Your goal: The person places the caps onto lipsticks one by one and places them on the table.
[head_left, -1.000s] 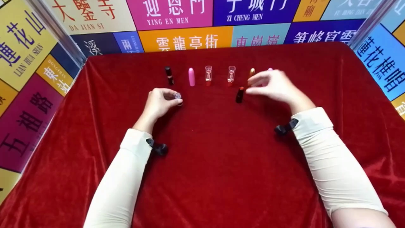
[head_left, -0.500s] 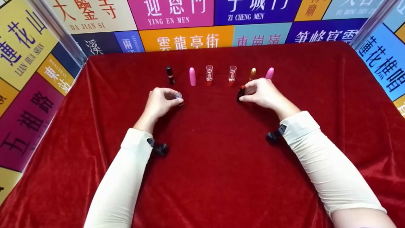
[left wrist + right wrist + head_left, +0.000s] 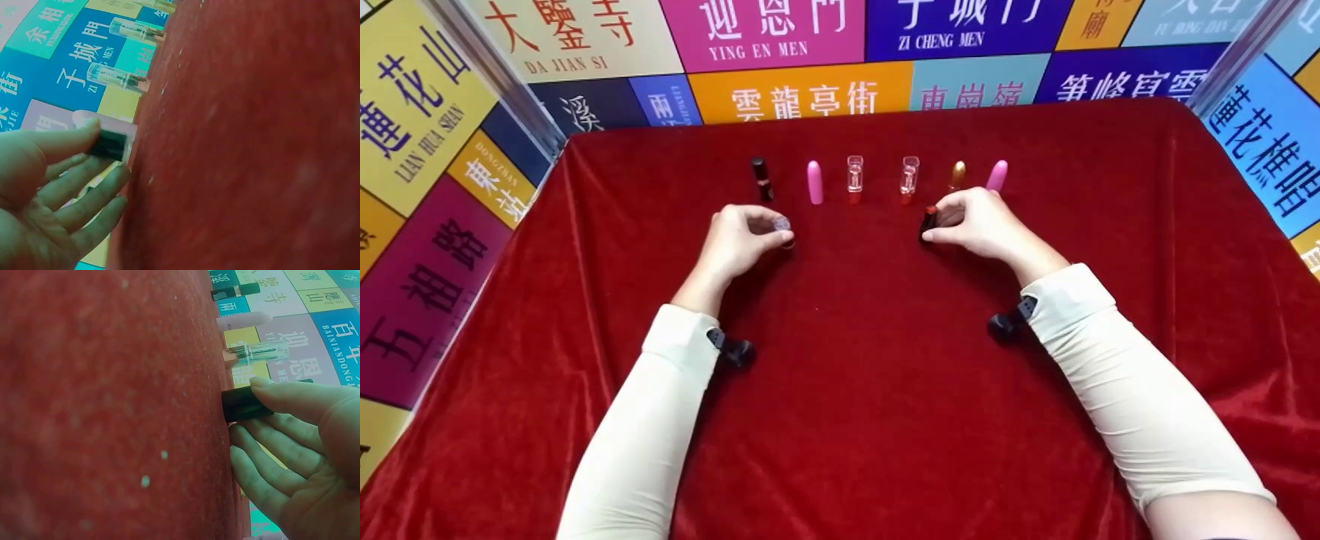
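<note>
In the head view my left hand [image 3: 735, 240] pinches a small tube-shaped item with a glittery purple top [image 3: 781, 224]. From the left wrist, its dark lower part [image 3: 109, 145] shows between thumb and fingers, close to the red cloth. My right hand [image 3: 986, 229] holds a black lipstick tube with a red top [image 3: 929, 216] between thumb and fingers. That black tube [image 3: 244, 404] stands upright on the cloth in the right wrist view; the hand covers part of it. Behind my right fingers are a gold lipstick [image 3: 958, 174] and a pink one [image 3: 997, 175], both partly hidden.
Along the back stand a black lipstick [image 3: 762, 178], a pink one [image 3: 814, 182] and two clear-capped ones, the left clear-capped lipstick [image 3: 855, 178] and the right clear-capped lipstick [image 3: 910, 180]. Red velvet cloth [image 3: 825, 390] covers the table. A patterned sign wall [image 3: 802, 90] rises behind.
My right hand has moved down and left from beside the gold lipstick and taken hold of the black tube with the red top. My left hand has stayed in place.
</note>
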Tool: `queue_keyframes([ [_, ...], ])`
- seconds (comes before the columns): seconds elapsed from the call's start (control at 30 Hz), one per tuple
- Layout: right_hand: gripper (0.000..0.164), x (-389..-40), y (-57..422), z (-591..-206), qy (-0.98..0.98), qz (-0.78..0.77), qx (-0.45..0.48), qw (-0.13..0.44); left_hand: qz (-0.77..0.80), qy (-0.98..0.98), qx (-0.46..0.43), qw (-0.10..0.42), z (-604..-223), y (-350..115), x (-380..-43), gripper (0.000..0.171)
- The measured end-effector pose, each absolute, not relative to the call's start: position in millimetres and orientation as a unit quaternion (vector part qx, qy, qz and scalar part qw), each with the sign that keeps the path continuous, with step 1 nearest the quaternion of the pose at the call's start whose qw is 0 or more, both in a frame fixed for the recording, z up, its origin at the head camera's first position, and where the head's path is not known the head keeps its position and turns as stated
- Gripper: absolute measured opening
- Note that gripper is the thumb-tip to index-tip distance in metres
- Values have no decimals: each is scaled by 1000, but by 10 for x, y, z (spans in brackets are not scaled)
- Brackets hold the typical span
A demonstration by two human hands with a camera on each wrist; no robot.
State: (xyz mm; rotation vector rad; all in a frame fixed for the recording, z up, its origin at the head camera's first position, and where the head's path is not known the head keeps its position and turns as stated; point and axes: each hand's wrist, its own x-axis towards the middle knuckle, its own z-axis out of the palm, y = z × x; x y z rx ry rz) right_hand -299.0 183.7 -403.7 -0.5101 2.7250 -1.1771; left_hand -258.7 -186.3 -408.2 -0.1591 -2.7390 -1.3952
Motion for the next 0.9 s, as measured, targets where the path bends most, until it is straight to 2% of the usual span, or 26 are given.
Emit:
queue_keyframes([
  [0.37, 37, -2995, 1864, -4045, 904, -388, -167, 66, -547, -830, -74, 75, -3623, -1765, -2444, 30],
  [0.6, 37, -2999, 1868, -4052, 903, -391, -164, 67, -599, -786, -98, 118, -3386, -1666, -2301, 27],
  [0.9, 37, -3001, 1862, -4043, 901, -391, -171, 72, -645, -741, -116, 144, -3274, -1625, -2228, 24],
])
